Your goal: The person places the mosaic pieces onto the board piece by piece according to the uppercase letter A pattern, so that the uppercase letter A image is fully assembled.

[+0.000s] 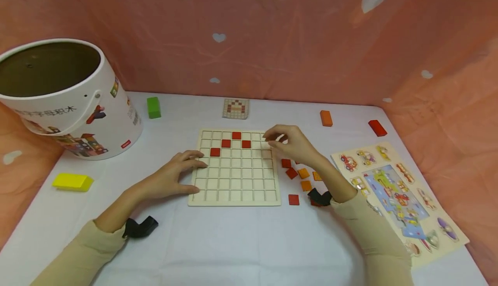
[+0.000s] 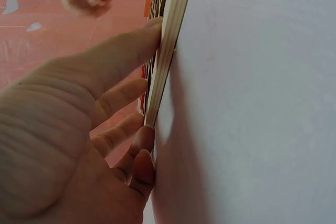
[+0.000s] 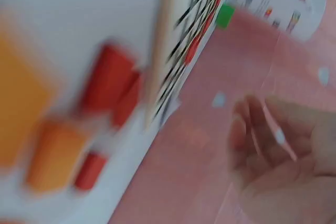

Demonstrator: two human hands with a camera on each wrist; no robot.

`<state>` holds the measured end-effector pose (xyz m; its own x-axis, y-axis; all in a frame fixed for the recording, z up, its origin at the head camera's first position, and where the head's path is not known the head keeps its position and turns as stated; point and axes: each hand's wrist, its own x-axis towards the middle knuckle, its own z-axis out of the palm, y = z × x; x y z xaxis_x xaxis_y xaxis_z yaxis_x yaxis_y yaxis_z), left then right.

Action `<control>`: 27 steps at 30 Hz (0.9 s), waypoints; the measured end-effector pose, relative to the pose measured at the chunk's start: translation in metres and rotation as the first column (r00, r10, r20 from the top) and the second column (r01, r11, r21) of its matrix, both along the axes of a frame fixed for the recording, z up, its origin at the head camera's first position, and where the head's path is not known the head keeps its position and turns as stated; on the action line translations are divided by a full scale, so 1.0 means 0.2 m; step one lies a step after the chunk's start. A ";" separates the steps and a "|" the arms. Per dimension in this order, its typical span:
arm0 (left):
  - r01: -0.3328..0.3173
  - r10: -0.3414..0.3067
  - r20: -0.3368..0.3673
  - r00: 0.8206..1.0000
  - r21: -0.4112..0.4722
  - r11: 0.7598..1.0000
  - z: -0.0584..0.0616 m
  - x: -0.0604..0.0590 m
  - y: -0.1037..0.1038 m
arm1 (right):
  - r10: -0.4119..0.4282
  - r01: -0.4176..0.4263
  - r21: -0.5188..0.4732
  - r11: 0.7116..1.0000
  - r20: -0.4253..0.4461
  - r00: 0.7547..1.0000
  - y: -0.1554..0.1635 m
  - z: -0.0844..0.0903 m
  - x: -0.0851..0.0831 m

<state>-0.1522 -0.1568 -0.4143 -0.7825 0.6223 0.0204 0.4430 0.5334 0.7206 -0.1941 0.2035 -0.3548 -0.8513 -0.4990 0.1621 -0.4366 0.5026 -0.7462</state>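
Observation:
A pale wooden grid board (image 1: pixel 237 182) lies on the white table with several red square tiles (image 1: pixel 236 135) in its upper cells. My left hand (image 1: pixel 171 175) rests along the board's left edge, its thumb and fingertips touching the frame; the left wrist view shows the thumb (image 2: pixel 126 51) against the rim. Over the board's upper right corner hovers my right hand (image 1: pixel 293 143), fingers loosely curved. In the right wrist view this hand (image 3: pixel 283 156) has a gap between thumb and fingers, with no tile visible in it. Loose red tiles (image 1: pixel 293 199) and orange tiles (image 1: pixel 306 185) lie right of the board.
A white bucket (image 1: pixel 116 121) stands at the left. Around it are a green block (image 1: pixel 153 107) and a yellow block (image 1: pixel 72 182). A small pattern card (image 1: pixel 235 108) lies behind the board. Orange (image 1: pixel 326 118) and red blocks (image 1: pixel 377 128) sit back right, near a picture puzzle (image 1: pixel 447 249).

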 end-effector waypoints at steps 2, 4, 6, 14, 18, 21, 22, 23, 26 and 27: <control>-0.001 0.001 -0.003 1.000 0.001 1.000 0.00 0.00 0.00 | -0.002 0.001 0.035 0.999 0.031 1.000 0.08 -0.02 0.01; -0.001 0.001 -0.005 1.000 0.000 1.000 -0.01 0.00 -0.01 | -0.005 0.001 0.063 0.998 0.062 0.998 0.16 -0.04 0.02; -0.001 0.001 -0.005 1.000 -0.001 1.000 -0.01 0.00 -0.01 | -0.018 0.010 0.092 0.996 0.084 0.996 0.22 -0.07 0.03; -0.001 0.001 -0.002 1.000 -0.008 1.000 -0.01 0.00 -0.01 | -0.041 0.016 0.175 0.984 0.144 0.989 0.36 -0.13 0.05; 0.001 -0.001 -0.001 1.000 -0.005 1.000 -0.01 0.00 -0.01 | -0.030 -0.001 0.205 0.979 0.144 0.989 0.38 -0.15 0.04; 0.000 0.000 0.000 1.000 -0.007 1.000 -0.01 0.00 -0.01 | -0.032 -0.003 0.224 0.975 0.154 0.988 0.38 -0.16 0.04; 0.000 0.000 0.000 1.000 -0.009 1.000 -0.01 0.00 -0.01 | -0.033 -0.004 0.229 0.973 0.156 0.987 0.38 -0.16 0.04; -0.001 0.001 0.000 1.000 -0.010 1.000 -0.01 0.00 -0.01 | -0.035 -0.003 0.235 0.972 0.156 0.987 0.38 -0.16 0.04; -0.002 0.002 0.002 1.000 -0.013 1.000 0.00 0.00 -0.01 | -0.048 0.007 0.249 0.969 0.157 0.986 0.38 -0.16 0.04; -0.002 0.002 0.003 1.000 -0.014 1.000 0.00 0.00 -0.01 | -0.056 0.014 0.254 0.967 0.158 0.986 0.38 -0.16 0.04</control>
